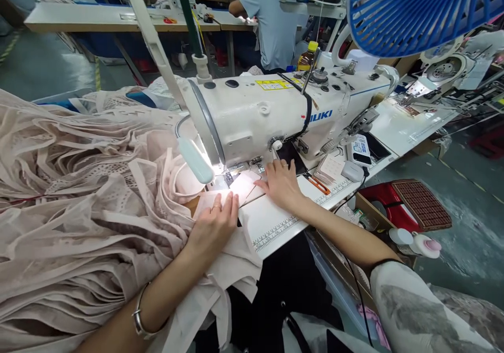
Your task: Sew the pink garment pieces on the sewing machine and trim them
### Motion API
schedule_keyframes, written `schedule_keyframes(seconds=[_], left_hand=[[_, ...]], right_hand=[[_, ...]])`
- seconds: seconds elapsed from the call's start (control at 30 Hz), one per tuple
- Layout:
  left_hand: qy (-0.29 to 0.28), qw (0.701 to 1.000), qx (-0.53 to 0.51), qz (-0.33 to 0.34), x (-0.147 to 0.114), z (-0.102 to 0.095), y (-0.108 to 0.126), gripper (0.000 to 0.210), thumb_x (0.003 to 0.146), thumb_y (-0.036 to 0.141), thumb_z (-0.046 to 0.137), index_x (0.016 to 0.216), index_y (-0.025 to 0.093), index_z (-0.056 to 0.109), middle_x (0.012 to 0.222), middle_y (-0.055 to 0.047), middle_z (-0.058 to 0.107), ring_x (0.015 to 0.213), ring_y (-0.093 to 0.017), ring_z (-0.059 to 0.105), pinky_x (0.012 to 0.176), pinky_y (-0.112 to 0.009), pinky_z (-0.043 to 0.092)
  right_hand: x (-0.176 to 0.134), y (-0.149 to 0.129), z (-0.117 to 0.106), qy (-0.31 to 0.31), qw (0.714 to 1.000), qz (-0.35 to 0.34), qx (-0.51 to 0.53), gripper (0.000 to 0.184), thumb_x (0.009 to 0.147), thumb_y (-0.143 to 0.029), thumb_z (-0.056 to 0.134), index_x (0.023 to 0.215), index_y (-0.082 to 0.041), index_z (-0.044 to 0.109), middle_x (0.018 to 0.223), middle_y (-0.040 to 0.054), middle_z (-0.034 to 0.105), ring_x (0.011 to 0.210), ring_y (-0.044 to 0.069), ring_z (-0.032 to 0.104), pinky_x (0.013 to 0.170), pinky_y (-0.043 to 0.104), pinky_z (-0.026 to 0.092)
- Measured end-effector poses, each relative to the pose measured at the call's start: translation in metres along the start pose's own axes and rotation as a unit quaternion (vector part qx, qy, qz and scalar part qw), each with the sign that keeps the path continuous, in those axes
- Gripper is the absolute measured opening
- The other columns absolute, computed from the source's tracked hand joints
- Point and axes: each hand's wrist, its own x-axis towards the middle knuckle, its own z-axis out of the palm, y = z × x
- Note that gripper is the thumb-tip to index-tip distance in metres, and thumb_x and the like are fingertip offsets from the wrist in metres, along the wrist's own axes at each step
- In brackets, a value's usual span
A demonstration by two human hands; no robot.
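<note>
My left hand [216, 221] lies palm down with fingers stretched out on a pale pink piece of fabric [243, 184], just in front of the needle area. My right hand [282, 184] rests by the fabric's right edge under the arm of a white sewing machine [252, 109]. Its thumb and fingers are apart, and I see nothing held in them. Lamp light falls on the fabric by the presser foot [228, 177]. Part of the pink cloth [236, 266] hangs over the table's front edge toward my lap.
A large heap of pale pink garments [79, 227] covers the left side. On the right are an orange thread snipper [317, 184], stacked paper tags [329, 169] and a small control box [359, 149]. A blue fan [417, 14] hangs above. A person in a light blue shirt [273, 22] sits beyond.
</note>
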Motion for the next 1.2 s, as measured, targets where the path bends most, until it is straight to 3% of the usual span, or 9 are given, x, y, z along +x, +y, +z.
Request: schedule_keyframes(seconds=[0.07,0.2,0.37,0.43,0.53,0.7,0.9,1.07,1.2], left_hand=[[-0.011,1.000,0.002,-0.019,0.000,-0.003,-0.004,0.049,0.092,-0.001,0.037,0.129,0.012,0.066,0.133,-0.018,0.066,0.118,-0.036,0.066,0.064,-0.036,0.056],[-0.014,1.000,0.020,-0.017,0.001,-0.007,-0.003,0.047,0.094,-0.001,0.035,0.128,0.010,0.066,0.132,-0.018,0.067,0.115,-0.035,0.067,0.064,-0.037,0.057],[-0.005,0.999,0.028,-0.015,0.002,-0.003,-0.003,0.043,0.093,0.000,0.038,0.127,0.004,0.064,0.128,-0.022,0.067,0.121,-0.034,0.063,0.095,-0.046,0.056],[-0.009,0.999,0.024,-0.036,0.001,-0.002,-0.004,0.043,0.093,0.000,0.039,0.128,0.001,0.063,0.128,-0.023,0.067,0.124,-0.034,0.062,0.101,-0.044,0.054],[-0.014,0.998,0.016,-0.065,-0.001,-0.002,-0.005,0.045,0.092,-0.002,0.039,0.130,0.004,0.062,0.132,-0.020,0.066,0.125,-0.033,0.061,0.096,-0.040,0.056],[0.007,1.000,0.009,-0.018,0.002,-0.001,-0.002,0.042,0.092,0.000,0.041,0.129,0.004,0.062,0.132,-0.017,0.067,0.124,-0.033,0.062,0.093,-0.040,0.057],[0.021,1.000,0.015,0.001,0.003,0.000,0.000,0.042,0.093,-0.001,0.039,0.129,0.000,0.060,0.130,-0.020,0.067,0.123,-0.029,0.063,0.098,-0.037,0.054],[0.015,1.000,0.013,-0.004,0.004,0.003,0.001,0.043,0.091,-0.003,0.039,0.130,-0.003,0.059,0.132,-0.023,0.065,0.126,-0.030,0.061,0.099,-0.038,0.055],[0.010,0.998,-0.047,-0.037,0.006,0.009,-0.006,0.040,0.093,0.001,0.043,0.130,-0.001,0.059,0.130,-0.022,0.067,0.126,-0.031,0.061,0.100,-0.041,0.055]], right_hand=[[0.009,0.007,0.001,-0.013,1.000,0.006,0.014,0.046,0.100,-0.047,0.048,0.119,-0.007,0.060,0.116,0.0237,0.060,0.116,0.038,0.052,0.108,0.064,0.031],[0.018,0.015,0.009,-0.004,0.992,-0.103,0.067,0.038,0.100,-0.041,0.051,0.116,-0.008,0.062,0.119,0.0216,0.060,0.118,0.035,0.051,0.107,0.054,0.038],[0.005,0.005,0.010,-0.023,0.959,-0.271,0.080,0.038,0.096,-0.043,0.062,0.124,-0.018,0.063,0.115,0.0142,0.062,0.110,0.030,0.053,0.092,0.044,0.043],[-0.001,0.000,0.007,-0.034,0.951,-0.302,0.051,0.028,0.096,-0.035,0.062,0.118,-0.019,0.065,0.111,0.0112,0.064,0.103,0.027,0.055,0.088,0.039,0.041],[-0.004,-0.003,0.002,-0.028,0.958,-0.284,-0.009,0.014,0.097,-0.018,0.054,0.103,-0.017,0.067,0.104,0.0094,0.066,0.099,0.025,0.056,0.086,0.037,0.038],[-0.002,-0.007,0.001,-0.016,0.975,-0.218,-0.049,0.016,0.095,-0.027,0.057,0.100,-0.013,0.064,0.101,0.0122,0.068,0.094,0.027,0.058,0.082,0.038,0.035],[0.001,-0.021,-0.002,-0.039,0.973,-0.215,-0.070,0.017,0.091,-0.008,0.048,0.093,-0.014,0.064,0.096,0.0129,0.067,0.097,0.028,0.059,0.080,0.036,0.037],[0.013,-0.026,-0.001,-0.090,0.981,-0.168,-0.029,0.015,0.094,-0.018,0.050,0.097,-0.013,0.064,0.106,0.0146,0.067,0.083,0.026,0.060,0.068,0.035,0.038],[0.021,-0.024,0.013,-0.078,0.979,-0.159,0.101,0.012,0.094,-0.018,0.050,0.097,-0.015,0.061,0.090,0.0087,0.068,0.077,0.022,0.059,0.068,0.032,0.039]])
